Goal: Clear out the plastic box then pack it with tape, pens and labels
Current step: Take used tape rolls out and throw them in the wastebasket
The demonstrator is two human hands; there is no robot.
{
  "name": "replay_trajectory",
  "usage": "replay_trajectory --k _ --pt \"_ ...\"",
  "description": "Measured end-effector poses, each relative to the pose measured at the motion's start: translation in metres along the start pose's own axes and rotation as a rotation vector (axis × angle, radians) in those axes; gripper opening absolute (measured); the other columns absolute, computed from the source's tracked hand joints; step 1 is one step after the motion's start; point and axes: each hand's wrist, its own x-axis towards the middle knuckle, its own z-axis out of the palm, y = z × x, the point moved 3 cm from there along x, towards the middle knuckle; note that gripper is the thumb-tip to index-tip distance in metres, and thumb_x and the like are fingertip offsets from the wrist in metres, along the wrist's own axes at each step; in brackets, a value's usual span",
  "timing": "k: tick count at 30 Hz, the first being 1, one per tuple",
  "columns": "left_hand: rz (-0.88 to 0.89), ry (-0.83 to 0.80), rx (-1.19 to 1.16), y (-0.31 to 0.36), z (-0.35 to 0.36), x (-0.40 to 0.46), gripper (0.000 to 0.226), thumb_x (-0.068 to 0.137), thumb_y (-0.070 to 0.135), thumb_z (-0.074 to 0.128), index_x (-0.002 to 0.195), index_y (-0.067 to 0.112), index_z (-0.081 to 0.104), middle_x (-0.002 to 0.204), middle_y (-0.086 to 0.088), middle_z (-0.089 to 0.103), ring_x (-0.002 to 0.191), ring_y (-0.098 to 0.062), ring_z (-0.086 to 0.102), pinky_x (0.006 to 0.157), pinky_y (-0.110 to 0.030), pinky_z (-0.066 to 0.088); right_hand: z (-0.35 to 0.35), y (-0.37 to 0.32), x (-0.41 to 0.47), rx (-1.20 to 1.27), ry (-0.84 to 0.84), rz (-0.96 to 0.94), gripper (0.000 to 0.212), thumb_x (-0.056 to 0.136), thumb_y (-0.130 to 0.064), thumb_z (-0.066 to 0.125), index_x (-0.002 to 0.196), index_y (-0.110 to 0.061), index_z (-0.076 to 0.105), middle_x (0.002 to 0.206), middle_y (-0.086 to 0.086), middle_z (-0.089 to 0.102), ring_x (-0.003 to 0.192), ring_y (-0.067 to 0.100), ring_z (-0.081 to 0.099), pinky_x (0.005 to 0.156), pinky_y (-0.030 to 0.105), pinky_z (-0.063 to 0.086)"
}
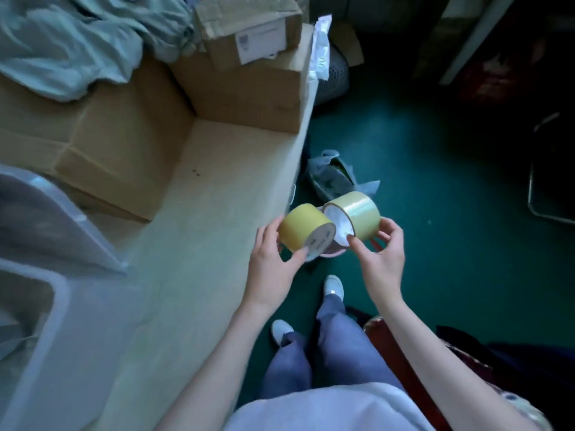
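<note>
While each hand [273, 256] [381, 256] holds one, the tape rolls [300, 230] [357, 213] touch.

The plastic box [34, 321] is blurred and cut off by the left edge.

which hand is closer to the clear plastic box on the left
Left. The left hand, gripping a yellow tape roll, is over the table's right edge, nearer the plastic box. The right hand, holding the other tape roll, is farther right, over the floor.
</note>
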Motion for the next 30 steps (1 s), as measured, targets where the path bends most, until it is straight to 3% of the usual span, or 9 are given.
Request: replay_trajectory --k 3,10,13,17,20,24,28,30 --pt "-0.040 -0.138 0.082 -0.003 0.044 0.038 0.062 0.079 0.024 0.074 0.134 0.014 0.047 0.121 0.001 0.051 0.108 -0.016 0.054 0.096 -0.036 0.047 -0.017 0.029 0.039 -0.033 0.039 0.089 0.066 0.076 -0.015 0.077 0.133 -0.012 0.044 0.125 -0.001 0.051 0.110 0.015 0.051 0.090 0.021 0.040" --pt "-0.269 -0.295 0.168 -0.024 0.139 0.109 0.058 0.081 0.025 0.071 0.131 0.014 0.044 0.123 -0.004 0.048 0.107 -0.022 0.052 0.092 -0.032 0.043 -0.043 0.090 0.123 -0.123 0.062 0.279 0.062 0.075 -0.015 0.078 0.130 -0.010 0.048 0.119 0.000 0.047 0.107 0.016 0.050 0.096 0.028 0.040" --pt "-0.463 -0.300 0.106 -0.052 0.169 0.132 0.054 0.080 0.025 0.072 0.125 0.014 0.046 0.122 -0.004 0.052 0.107 -0.020 0.052 0.090 -0.029 0.041 -0.046 0.117 0.151 -0.168 0.057 0.339 0.060 0.074 -0.014 0.078 0.127 -0.009 0.049 0.118 0.004 0.048 0.105 0.017 0.050 0.092 0.025 0.038" --pt "-0.743 -0.222 -0.042 -0.100 0.200 0.151 0.049 0.072 0.038 0.072 0.110 0.017 0.049 0.115 -0.008 0.061 0.104 -0.024 0.058 0.095 -0.043 0.047 -0.046 0.157 0.180 -0.238 0.038 0.428 0.059 0.074 -0.015 0.078 0.125 -0.007 0.050 0.122 0.008 0.049 0.100 0.014 0.047 0.087 0.022 0.034" --pt "-0.866 -0.190 -0.091 -0.140 0.224 0.163 0.056 0.074 0.045 0.066 0.117 0.013 0.050 0.117 -0.009 0.060 0.107 -0.026 0.058 0.097 -0.046 0.047 -0.043 0.190 0.194 -0.270 0.046 0.491 0.058 0.074 -0.017 0.079 0.123 -0.008 0.050 0.121 0.009 0.051 0.099 0.016 0.048 0.085 0.025 0.035" --pt "-0.932 -0.230 -0.105 -0.187 0.264 0.182 0.046 0.083 0.042 0.063 0.118 0.015 0.048 0.117 -0.009 0.059 0.105 -0.028 0.059 0.098 -0.044 0.047 -0.029 0.241 0.209 -0.264 0.044 0.555 0.055 0.073 -0.019 0.079 0.119 -0.011 0.052 0.118 0.008 0.055 0.096 0.017 0.052 0.080 0.024 0.036" --pt "-0.892 -0.269 -0.042 -0.235 0.311 0.212 0.058 0.085 0.038 0.062 0.134 0.015 0.040 0.130 -0.009 0.054 0.113 -0.028 0.056 0.101 -0.043 0.045 -0.011 0.295 0.220 -0.262 0.022 0.571 0.054 0.073 -0.020 0.080 0.118 -0.013 0.052 0.118 0.006 0.056 0.097 0.016 0.053 0.081 0.024 0.036" --pt "-0.865 -0.265 -0.003 -0.249 0.328 0.225 0.059 0.090 0.031 0.059 0.140 0.015 0.032 0.133 -0.009 0.050 0.118 -0.029 0.052 0.097 -0.036 0.045 -0.005 0.314 0.221 -0.257 0.015 0.573 0.053 0.072 -0.021 0.080 0.117 -0.015 0.052 0.117 0.005 0.055 0.098 0.016 0.053 0.081 0.025 0.037"
